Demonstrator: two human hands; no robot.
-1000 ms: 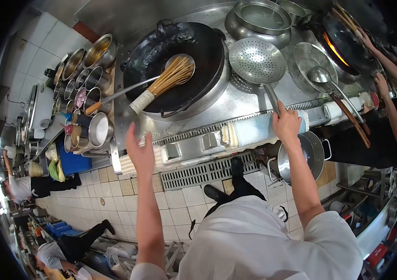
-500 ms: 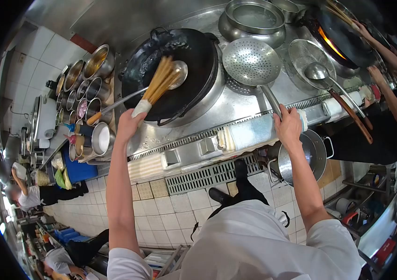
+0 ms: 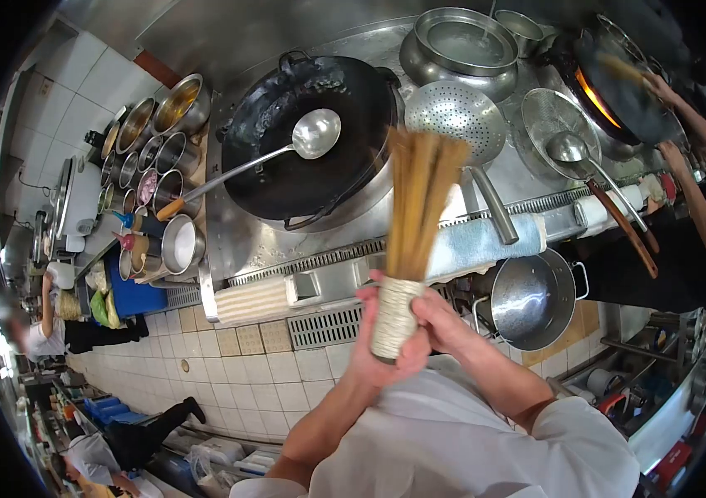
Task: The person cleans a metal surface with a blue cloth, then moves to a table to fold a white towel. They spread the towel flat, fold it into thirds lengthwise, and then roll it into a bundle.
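A bamboo wok brush [image 3: 426, 199] stands upright in front of my body, its bristles up and its handle wound with pale cord. My left hand [image 3: 367, 353] is wrapped round the lower handle. Against the handle's other side presses my right hand [image 3: 442, 322], its fingers closed; part of them is hidden behind the brush. Beyond the brush, to the left, sits a large black wok [image 3: 261, 178]. A ladle [image 3: 316, 134] lies in it, with its wooden handle end over the left rim. Behind the bristles rests a perforated strainer [image 3: 456, 116], handle toward me.
Metal bowls and pots [image 3: 177, 158] crowd the left side. A lidded-looking steel pot [image 3: 465, 46] stands at the back. A folded blue towel [image 3: 486, 246] lies on the front edge, above a two-handled pot [image 3: 533, 303]. At right, a co-worker's arms [image 3: 693, 166] work at a wok over flame.
The brush has come out of the wok toward my body and now points up. My right hand has left the strainer's handle and joined my left on the brush. The ladle stays in the wok.
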